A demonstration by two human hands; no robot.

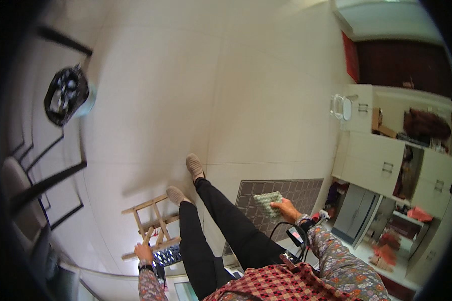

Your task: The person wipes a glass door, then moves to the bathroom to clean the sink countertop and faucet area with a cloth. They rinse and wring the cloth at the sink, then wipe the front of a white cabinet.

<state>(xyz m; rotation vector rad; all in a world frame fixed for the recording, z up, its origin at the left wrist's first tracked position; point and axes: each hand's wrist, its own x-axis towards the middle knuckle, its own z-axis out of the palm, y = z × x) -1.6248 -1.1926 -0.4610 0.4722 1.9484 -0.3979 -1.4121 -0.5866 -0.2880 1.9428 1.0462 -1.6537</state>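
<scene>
In my right hand [286, 210] is a pale green, textured folded cloth [268, 203], held above a dark tiled-pattern floor mat [282, 190]. Down at the lower left, my left hand [143, 251] grips the frame of a wooden folding stool [156, 214] close beside my leg. A dark patterned panel or woven seat [167, 256] lies against the stool's near side. Both of my sleeves are floral, and a band is around each wrist. A black cable loops near my right forearm, beside a small device with a lit screen [295, 236].
A trash bin with a black liner [67, 98] stands at the left, near black metal legs and a chair [20, 188]. White cabinets [365, 158] line the right side, with a small white stool [341, 107] against them. Pale tiled floor [211, 94] stretches ahead of my feet.
</scene>
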